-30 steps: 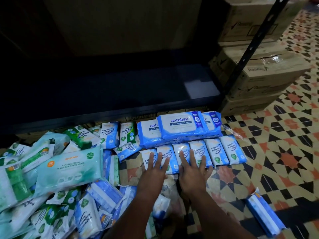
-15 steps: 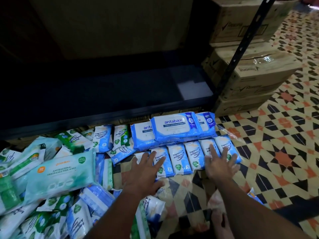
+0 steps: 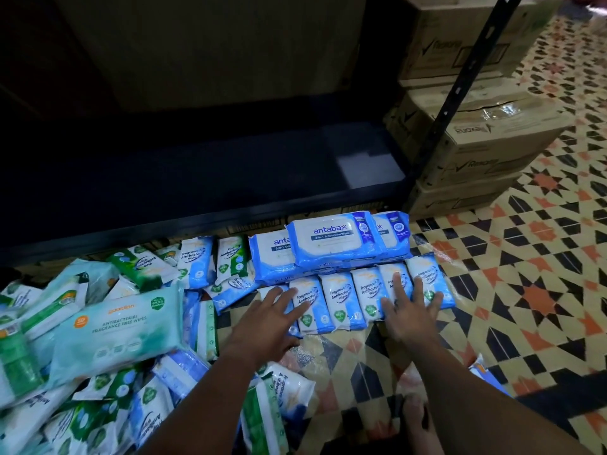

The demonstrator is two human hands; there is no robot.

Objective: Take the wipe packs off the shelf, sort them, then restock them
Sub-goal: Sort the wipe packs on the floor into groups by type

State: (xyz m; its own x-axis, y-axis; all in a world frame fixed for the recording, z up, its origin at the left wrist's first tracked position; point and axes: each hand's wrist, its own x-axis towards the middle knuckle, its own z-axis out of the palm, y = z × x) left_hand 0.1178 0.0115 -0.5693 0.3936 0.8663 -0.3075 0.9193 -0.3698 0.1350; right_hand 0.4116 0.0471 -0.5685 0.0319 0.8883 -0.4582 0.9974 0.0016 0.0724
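Both hands have slid apart along the row of small blue packs (image 3: 358,295) lying just in front of the stacked antabax packs (image 3: 330,239), the left hand (image 3: 266,323) spread flat on the row's left end, the right hand (image 3: 407,310) spread flat near its right end. Squaring the row likely calls for light, even pressure, since the glossy soft film pouches slip easily on the patterned tile floor (image 3: 525,290). Left of the antabax packs, unsorted green and teal pouches (image 3: 115,326) lie heaped below the bare dark shelf (image 3: 197,192).
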